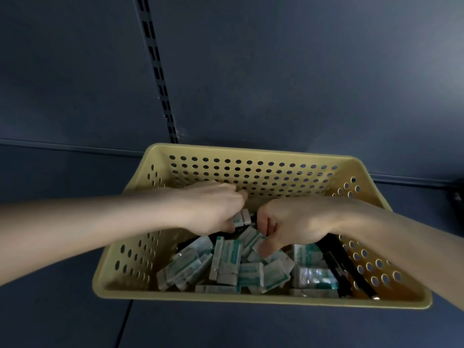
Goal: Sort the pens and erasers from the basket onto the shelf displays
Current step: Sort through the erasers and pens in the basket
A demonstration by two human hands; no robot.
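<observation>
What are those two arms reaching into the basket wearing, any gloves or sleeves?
Nothing that shows. The left hand and right hand are ungloved, and no sleeve, watch, ring or bracelet is visible on either arm.

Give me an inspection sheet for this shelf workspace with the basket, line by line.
Surface: dark blue shelf, basket standing on it.
Job's things: yellow basket holds wrapped erasers and black pens along its right side.
Clutter: nothing seen.
Grips: left hand holds one eraser; right hand curled in the pile, contents unclear.
Cables: nothing seen.
Surroundings: blue back panel with slotted upright.
</observation>
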